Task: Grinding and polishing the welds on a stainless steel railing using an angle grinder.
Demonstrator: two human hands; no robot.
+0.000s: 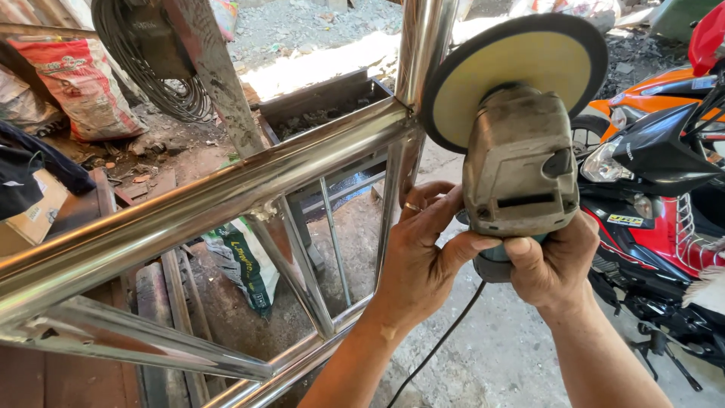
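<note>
Both hands on the grinder (pixel 521 162): left hand (pixel 419 257) wraps the rear of the body from the left side, thumb across the back; right hand (pixel 555 264) clenched around the tail end from below. Cord (pixel 442 340) drops from the tail between the wrists.

Disc (pixel 513 75) faces the camera, yellow backing visible, left rim touching or just beside the upright tube (pixel 423 45) near the weld joint (pixel 408 121) where the long rail (pixel 196 208) meets it. Can't tell if the disc is spinning.

My read on doing it well:
- keep 2-hand grip, wrists locked
- shallow disc angle, light pressure, follow the tube's curve
- keep cord behind the tool, away from the disc
- no visible guard on the disc, bare hands: keep fingers back on the body

Beyond the frame (pixel 302 355): wire coil (pixel 151 68) and sack (pixel 79 83) far left, motorbike (pixel 649 189) close on the right.
</note>
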